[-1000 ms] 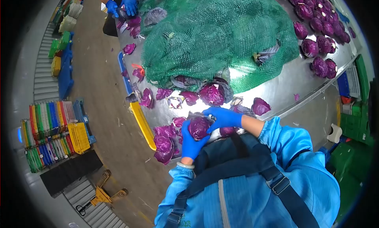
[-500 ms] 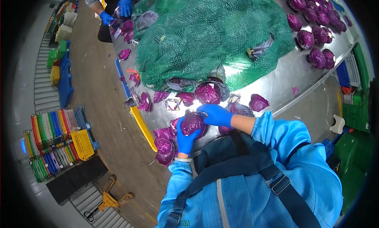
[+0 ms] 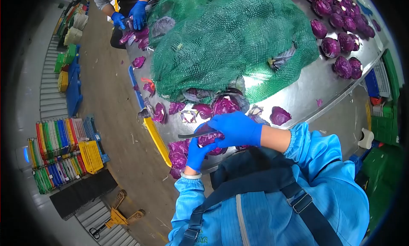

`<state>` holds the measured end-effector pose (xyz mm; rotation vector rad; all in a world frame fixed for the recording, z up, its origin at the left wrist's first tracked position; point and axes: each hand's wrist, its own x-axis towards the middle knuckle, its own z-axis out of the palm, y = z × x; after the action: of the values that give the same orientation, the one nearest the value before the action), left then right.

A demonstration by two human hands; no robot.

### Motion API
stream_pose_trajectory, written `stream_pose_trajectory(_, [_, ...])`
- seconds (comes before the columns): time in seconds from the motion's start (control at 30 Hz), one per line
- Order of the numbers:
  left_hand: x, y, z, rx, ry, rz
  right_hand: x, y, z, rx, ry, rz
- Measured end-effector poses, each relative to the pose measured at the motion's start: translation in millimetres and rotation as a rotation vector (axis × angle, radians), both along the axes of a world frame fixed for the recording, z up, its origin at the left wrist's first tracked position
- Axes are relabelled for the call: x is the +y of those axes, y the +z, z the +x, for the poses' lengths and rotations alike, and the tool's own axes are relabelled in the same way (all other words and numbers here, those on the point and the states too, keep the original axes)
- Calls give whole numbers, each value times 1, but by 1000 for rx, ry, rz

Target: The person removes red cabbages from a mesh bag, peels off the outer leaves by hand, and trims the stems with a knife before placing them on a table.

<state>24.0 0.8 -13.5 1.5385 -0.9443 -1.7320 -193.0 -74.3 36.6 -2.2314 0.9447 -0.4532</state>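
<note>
The left hand [image 3: 198, 153] cups the cabbage [image 3: 211, 140] from below, grip clamped to steady it. The right hand [image 3: 237, 129] is closed on a knife [image 3: 191, 135] (blade across the head).

Left hand [image 3: 197, 152]: blue-gloved, set at 7 o'clock from the right hand, fingers curled upward in a cupping grip, wrist straight above a blue cuff.
Right hand [image 3: 236, 129]: blue-gloved, palm down, fingers closed, forearm entering from 4 o'clock.
</note>
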Motion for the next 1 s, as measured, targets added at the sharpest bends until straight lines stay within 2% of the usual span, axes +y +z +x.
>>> stream_pose_trajectory(0.13, [-5, 1, 2, -72, -169, -22, 3, 3, -1, 84, 50, 41])
stream_pose_trajectory(0.23, [-6, 14, -6, -137, -312, -192, 2, -25, -6, 29, 8, 6])
stream_pose_trajectory(0.33, [4, 8, -6, -52, -178, -99, -12, -55, -24, -31, -162, 94])
stream_pose_trajectory(0.37, [4, 10, -5, -86, -175, -120, -17, -67, -34, 32, -254, 87])
stream_pose_trajectory(0.43, [7, 13, -3, -14, 4, -33, -28, -73, -50, 163, -437, 66])
stream_pose_trajectory(0.47, [7, 12, -3, 26, 96, 8, -25, -76, -50, 22, -409, 60])
stream_pose_trajectory(0.5, [4, 6, -3, 69, 89, -118, -17, -61, -43, -119, -379, 61])
stream_pose_trajectory(0.53, [5, 7, -4, 54, 93, -97, -5, -45, -36, -259, -354, 72])
stream_pose_trajectory(0.57, [3, 10, -6, 39, 93, -81, 3, -28, -29, -248, -233, 98])
stream_pose_trajectory(0.67, [-3, 9, -5, -58, 46, 6, 7, -5, -12, 54, -122, 157])
stream_pose_trajectory(0.77, [-2, 18, -11, -96, 48, 34, 3, -12, -11, -7, -145, 170])
stream_pose_trajectory(0.8, [-2, 17, -10, -83, 20, -35, 2, -17, -12, -20, -152, 185])
stream_pose_trajectory(0.9, [1, 15, -10, -58, -40, -179, -8, -48, -23, -136, -348, 250])
stream_pose_trajectory(1.0, [8, 2, -5, -3, -31, -297, -20, -83, -45, 180, -494, 106])
